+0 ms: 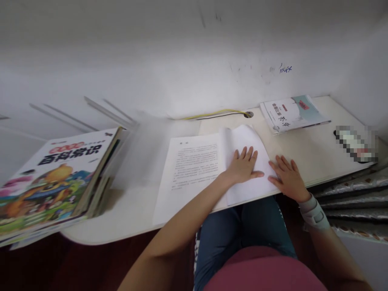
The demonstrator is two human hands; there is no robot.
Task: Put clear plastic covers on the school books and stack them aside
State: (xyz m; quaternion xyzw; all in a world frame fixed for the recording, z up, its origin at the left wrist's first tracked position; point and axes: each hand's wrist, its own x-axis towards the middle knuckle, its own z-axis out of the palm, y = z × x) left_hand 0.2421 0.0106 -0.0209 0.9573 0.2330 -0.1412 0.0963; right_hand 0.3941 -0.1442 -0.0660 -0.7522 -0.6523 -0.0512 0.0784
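A: Fingers?
B: Left hand (pixel 242 165) spread flat on the blank right page (pixel 244 195), gripping nothing. Right hand (pixel 287 178) also splayed, just at that page's outer edge, nothing held. Can't tell if its thumb presses paper or desk.
A: Page risk?
B: Creasing, I'd say. Paper bulges at the spine near the top; pressing down there could fold it. Dragging the left palm sideways could wrinkle or tear it.
A: Where's the book?
B: Open book (pixel 197 147) lies on the white desk (pixel 306 151), bottom side along the front edge, above the lap. A pull towards the body could tip it off.
A: Left forearm (pixel 182 220)?
B: Crosses over the printed left page (pixel 172 202). Sleeve-free skin could drag that sheet if the arm shifts.
A: Further out?
B: Booklet (pixel 294 113) beyond the right hand, well apart. Book stack (pixel 69 169) far left sticks out past the desk edge; a bump could topple it.
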